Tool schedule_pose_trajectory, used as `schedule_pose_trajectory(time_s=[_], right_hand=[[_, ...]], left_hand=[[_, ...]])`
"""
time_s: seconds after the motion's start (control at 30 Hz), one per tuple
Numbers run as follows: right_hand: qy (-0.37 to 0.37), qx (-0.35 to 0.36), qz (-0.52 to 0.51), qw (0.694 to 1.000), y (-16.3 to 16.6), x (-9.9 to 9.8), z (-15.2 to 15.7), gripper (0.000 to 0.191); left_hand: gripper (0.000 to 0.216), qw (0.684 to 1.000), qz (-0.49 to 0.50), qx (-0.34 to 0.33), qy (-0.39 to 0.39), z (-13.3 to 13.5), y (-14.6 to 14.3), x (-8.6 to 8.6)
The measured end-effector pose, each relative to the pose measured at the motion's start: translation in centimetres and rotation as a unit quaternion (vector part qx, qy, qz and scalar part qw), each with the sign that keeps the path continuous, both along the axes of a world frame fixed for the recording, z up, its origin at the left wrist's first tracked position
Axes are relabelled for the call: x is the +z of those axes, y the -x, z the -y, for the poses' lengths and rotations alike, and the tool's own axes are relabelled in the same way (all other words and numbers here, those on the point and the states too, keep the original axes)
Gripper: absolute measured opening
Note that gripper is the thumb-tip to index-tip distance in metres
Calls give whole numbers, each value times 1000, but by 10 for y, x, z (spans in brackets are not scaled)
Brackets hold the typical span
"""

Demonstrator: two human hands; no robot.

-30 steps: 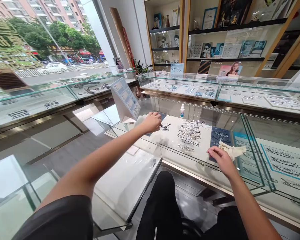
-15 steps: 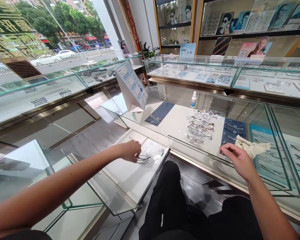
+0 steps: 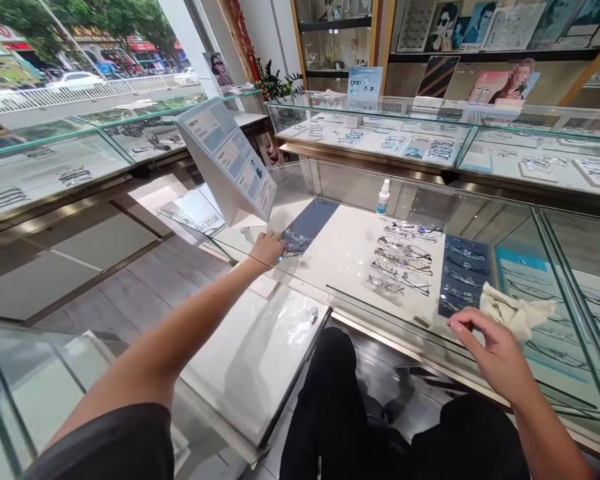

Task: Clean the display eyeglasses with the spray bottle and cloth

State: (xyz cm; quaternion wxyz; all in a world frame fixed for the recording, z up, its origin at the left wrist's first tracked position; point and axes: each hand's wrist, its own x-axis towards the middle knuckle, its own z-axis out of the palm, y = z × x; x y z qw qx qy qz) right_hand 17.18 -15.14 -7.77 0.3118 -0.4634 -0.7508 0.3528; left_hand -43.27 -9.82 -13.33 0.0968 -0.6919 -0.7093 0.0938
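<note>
My left hand point(image 3: 269, 249) reaches over the glass front of the display case, at the near end of a dark blue mat point(image 3: 321, 217). Its fingers are closed on a pair of eyeglasses point(image 3: 291, 252), mostly hidden by the hand and close to other frames on that mat. My right hand point(image 3: 497, 353) is over the case's front edge at the right, fingers curled in. A cream cloth point(image 3: 517, 312) sticks out from behind those fingers and appears gripped in them. Below my left forearm lies a white pulled-out drawer point(image 3: 240, 353) with a clear plastic sheet point(image 3: 293, 317).
Several eyeglasses point(image 3: 403, 257) lie in rows inside the case, beside a second blue mat point(image 3: 464, 270). A white spray bottle point(image 3: 383, 198) and a tilted sign board point(image 3: 230, 157) stand near them. Glass edges point(image 3: 405, 327) run along the front. More showcases point(image 3: 370, 137) line the back.
My left hand has moved up and forward from the drawer to the blue mat, taking the eyeglasses along. My right hand and the cloth have shifted slightly right and down.
</note>
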Motion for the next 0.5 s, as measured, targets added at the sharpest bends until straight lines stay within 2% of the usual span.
schedule_pose_trajectory(time_s=[0.17, 0.3, 0.5], right_hand=[[11, -16, -7, 1000, -5, -1, 2, 25], [6, -43, -23, 999, -5, 2, 5, 21], [19, -88, -13, 996, -1, 9, 10, 22]], left_hand=[[30, 999, 10, 3, -50, -55, 14, -24], [30, 998, 15, 11, -61, -98, 23, -41], [32, 997, 25, 1, -74, -145, 38, -65]])
